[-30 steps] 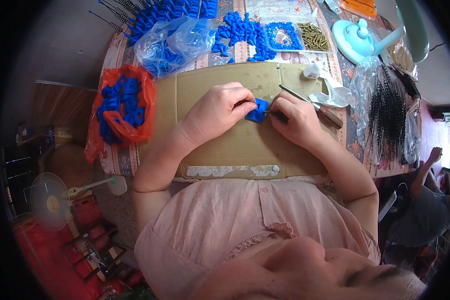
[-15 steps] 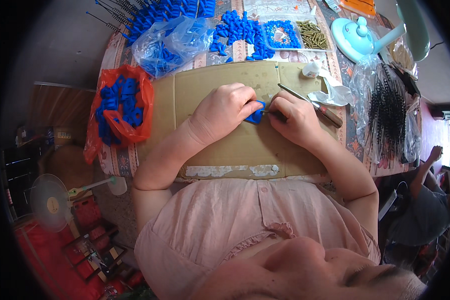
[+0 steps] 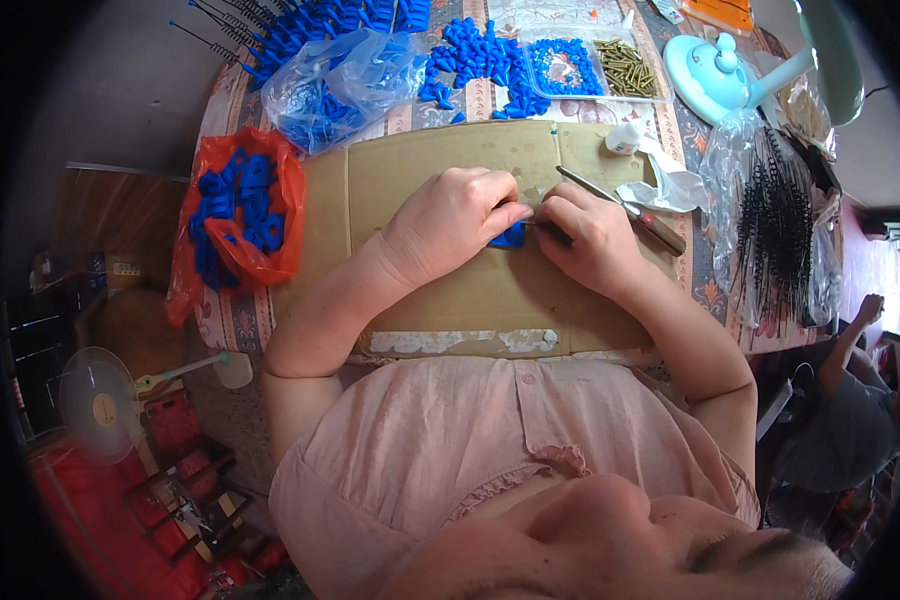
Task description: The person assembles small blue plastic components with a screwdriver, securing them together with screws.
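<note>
My left hand [image 3: 458, 215] is closed, thumb and fingers pinching a small blue plastic part [image 3: 510, 237] over the cardboard. Facing it from the right, my right hand [image 3: 592, 238] is curled round a thin tool with a dark handle [image 3: 554, 233]. Its slim metal shaft points left and meets the blue part at my left thumb. My fingers cover much of the part and of the tool, so its exact kind is hidden. Just beyond my right hand lies another long tool with a brown handle [image 3: 662, 234].
A cardboard sheet [image 3: 420, 300] covers the near table. At left sits a red bag [image 3: 288, 255] of blue parts; beyond are a clear bag [image 3: 385, 75], loose blue pieces [image 3: 480, 50] and brass screws [image 3: 625, 70]. A white bottle [image 3: 623, 139], lamp [image 3: 710, 80] and black coiled wires [image 3: 775, 220] stand right.
The blue part has tilted or turned slightly under my left thumb, and less of its top shows. My left thumb has shifted a little toward the tool; my right hand has barely moved.
</note>
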The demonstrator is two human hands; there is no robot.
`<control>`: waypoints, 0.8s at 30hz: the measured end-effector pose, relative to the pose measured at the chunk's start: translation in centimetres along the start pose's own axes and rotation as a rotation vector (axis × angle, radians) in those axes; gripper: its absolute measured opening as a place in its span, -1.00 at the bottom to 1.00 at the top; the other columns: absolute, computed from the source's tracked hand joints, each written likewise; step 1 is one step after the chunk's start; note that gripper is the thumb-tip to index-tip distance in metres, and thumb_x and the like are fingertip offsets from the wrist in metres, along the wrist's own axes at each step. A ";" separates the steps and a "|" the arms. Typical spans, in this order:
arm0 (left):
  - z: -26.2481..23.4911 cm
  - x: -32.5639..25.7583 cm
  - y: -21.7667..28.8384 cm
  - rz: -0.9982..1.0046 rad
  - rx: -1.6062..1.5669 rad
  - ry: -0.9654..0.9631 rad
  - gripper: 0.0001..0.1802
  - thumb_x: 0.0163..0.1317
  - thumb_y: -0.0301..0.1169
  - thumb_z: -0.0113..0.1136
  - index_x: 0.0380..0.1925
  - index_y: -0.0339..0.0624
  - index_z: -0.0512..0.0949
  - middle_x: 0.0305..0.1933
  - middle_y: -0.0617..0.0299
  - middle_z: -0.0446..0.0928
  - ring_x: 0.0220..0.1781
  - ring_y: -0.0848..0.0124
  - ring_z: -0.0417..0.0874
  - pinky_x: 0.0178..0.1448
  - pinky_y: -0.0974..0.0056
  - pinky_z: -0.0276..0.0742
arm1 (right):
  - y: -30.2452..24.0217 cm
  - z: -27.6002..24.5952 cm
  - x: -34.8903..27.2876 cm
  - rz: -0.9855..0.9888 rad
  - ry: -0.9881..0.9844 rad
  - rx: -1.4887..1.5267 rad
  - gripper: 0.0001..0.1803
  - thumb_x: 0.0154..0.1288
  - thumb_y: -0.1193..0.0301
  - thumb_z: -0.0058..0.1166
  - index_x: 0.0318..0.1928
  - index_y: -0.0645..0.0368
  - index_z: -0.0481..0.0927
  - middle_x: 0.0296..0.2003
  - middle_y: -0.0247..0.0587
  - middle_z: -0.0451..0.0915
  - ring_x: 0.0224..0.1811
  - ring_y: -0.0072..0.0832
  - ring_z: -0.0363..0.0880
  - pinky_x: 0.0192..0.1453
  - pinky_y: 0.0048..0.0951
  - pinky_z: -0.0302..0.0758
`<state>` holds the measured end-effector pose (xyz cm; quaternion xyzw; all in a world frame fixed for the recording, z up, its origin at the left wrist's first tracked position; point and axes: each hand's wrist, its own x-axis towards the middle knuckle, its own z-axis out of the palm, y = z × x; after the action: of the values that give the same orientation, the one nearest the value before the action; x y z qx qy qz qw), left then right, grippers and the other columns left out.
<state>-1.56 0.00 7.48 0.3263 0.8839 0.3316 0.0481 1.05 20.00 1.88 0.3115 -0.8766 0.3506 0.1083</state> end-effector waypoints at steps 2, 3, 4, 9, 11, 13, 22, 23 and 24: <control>0.1 0.0 -0.1 -0.034 -0.056 -0.011 -0.80 0.16 -0.37 0.21 -0.46 -0.32 0.52 -0.46 -0.02 0.54 -0.43 0.11 0.57 -0.32 0.17 0.45 | 0.1 0.1 -0.1 -0.021 -0.020 -0.018 -0.81 -0.06 0.45 0.18 -0.41 0.11 0.44 -0.44 -0.23 0.43 -0.44 -0.23 0.53 -0.43 -0.26 0.47; 0.2 0.0 -0.1 -0.068 -0.112 -0.021 -0.80 0.18 -0.37 0.20 -0.43 -0.33 0.53 -0.46 -0.01 0.55 -0.45 0.17 0.58 -0.33 0.20 0.46 | 0.1 0.2 -0.1 -0.022 -0.021 -0.018 -0.81 -0.06 0.45 0.18 -0.41 0.11 0.44 -0.44 -0.23 0.43 -0.44 -0.23 0.53 -0.43 -0.26 0.47; 0.2 0.0 -0.3 -0.068 -0.112 -0.020 -0.80 0.18 -0.37 0.20 -0.43 -0.33 0.53 -0.46 -0.01 0.55 -0.45 0.17 0.58 -0.33 0.20 0.46 | 0.1 0.3 -0.1 -0.024 -0.020 -0.021 -0.81 -0.06 0.45 0.18 -0.41 0.11 0.44 -0.44 -0.23 0.43 -0.44 -0.23 0.53 -0.43 -0.25 0.47; 0.2 -0.3 -1.0 -0.116 -0.298 -0.056 -0.79 0.23 -0.37 0.20 -0.38 -0.35 0.55 -0.50 0.21 0.55 -0.47 0.55 0.52 -0.37 0.36 0.45 | 0.0 0.3 -0.1 -0.023 -0.024 -0.015 -0.81 -0.06 0.45 0.18 -0.41 0.12 0.44 -0.44 -0.22 0.43 -0.45 -0.22 0.53 -0.44 -0.25 0.47; 0.3 -0.4 -1.4 -0.145 -0.349 -0.071 -0.79 0.23 -0.36 0.21 -0.37 -0.34 0.55 -0.49 0.25 0.55 -0.47 0.58 0.52 -0.39 0.39 0.45 | 0.0 0.4 -0.1 -0.017 -0.020 -0.009 -0.82 -0.05 0.44 0.18 -0.41 0.11 0.44 -0.45 -0.23 0.43 -0.46 -0.23 0.52 -0.44 -0.25 0.47; 0.5 -0.7 -1.6 -0.174 -0.396 -0.080 -0.79 0.23 -0.36 0.21 -0.36 -0.33 0.55 -0.49 0.29 0.54 -0.47 0.62 0.51 -0.40 0.42 0.45 | -0.1 0.4 0.0 -0.026 -0.009 -0.005 -0.82 -0.05 0.44 0.18 -0.41 0.11 0.45 -0.46 -0.23 0.44 -0.47 -0.23 0.52 -0.45 -0.25 0.47; 1.6 -1.4 -3.2 -0.028 -0.488 -0.039 -0.81 0.19 -0.38 0.27 -0.30 -0.28 0.55 -0.43 0.32 0.53 -0.42 0.63 0.54 -0.37 0.47 0.48 | -0.1 0.9 0.2 -0.039 -0.005 -0.017 -0.84 -0.03 0.42 0.18 -0.45 0.11 0.45 -0.49 -0.23 0.44 -0.50 -0.23 0.52 -0.48 -0.25 0.46; 1.5 -1.4 -3.0 -0.021 -0.487 -0.032 -0.80 0.16 -0.37 0.29 -0.33 -0.28 0.55 -0.45 0.26 0.54 -0.43 0.55 0.54 -0.35 0.41 0.48 | 0.0 1.0 0.2 -0.033 -0.006 -0.022 -0.84 -0.02 0.42 0.17 -0.46 0.11 0.44 -0.50 -0.23 0.44 -0.51 -0.23 0.52 -0.49 -0.24 0.46; 1.4 -1.3 -2.8 -0.016 -0.485 -0.025 -0.79 0.14 -0.36 0.31 -0.35 -0.28 0.55 -0.46 0.19 0.54 -0.43 0.46 0.55 -0.32 0.34 0.48 | 0.0 0.9 0.3 -0.032 -0.006 -0.022 -0.84 -0.02 0.42 0.17 -0.46 0.11 0.44 -0.50 -0.23 0.44 -0.51 -0.23 0.52 -0.49 -0.24 0.46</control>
<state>-1.61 -1.62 4.50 0.3023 0.7803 0.5297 0.1383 0.87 19.22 1.31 0.3254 -0.8756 0.3380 0.1148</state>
